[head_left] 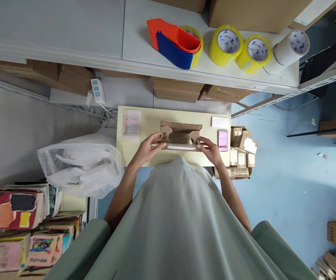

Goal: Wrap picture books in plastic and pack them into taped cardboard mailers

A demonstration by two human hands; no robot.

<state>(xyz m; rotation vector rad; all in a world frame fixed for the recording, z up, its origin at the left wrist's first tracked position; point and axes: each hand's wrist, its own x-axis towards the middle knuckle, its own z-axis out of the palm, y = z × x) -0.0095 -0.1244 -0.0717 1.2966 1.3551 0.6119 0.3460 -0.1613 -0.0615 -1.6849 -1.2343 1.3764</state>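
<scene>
A small cardboard box [182, 147] with its flap raised stands on the pale yellow table [153, 158] in front of me. Inside it lies an olive-brown object [180, 138] whose kind I cannot make out. My left hand [148, 147] grips the box's left end, thumb at the front edge and fingers at the side. At the right end, my right hand [210, 149] holds the box in the same way. Close by my right hand lies a phone-sized pink rectangle [223, 140], and a white slip [220, 122] is behind it.
A shelf [98, 42] crosses ahead, bearing an orange and blue tape dispenser [173, 42] and yellow tape rolls [226, 44]. A plastic bag [83, 167] sits left of the table. Small packed boxes [242, 155] stand right. Book stacks [13, 210] lie lower left.
</scene>
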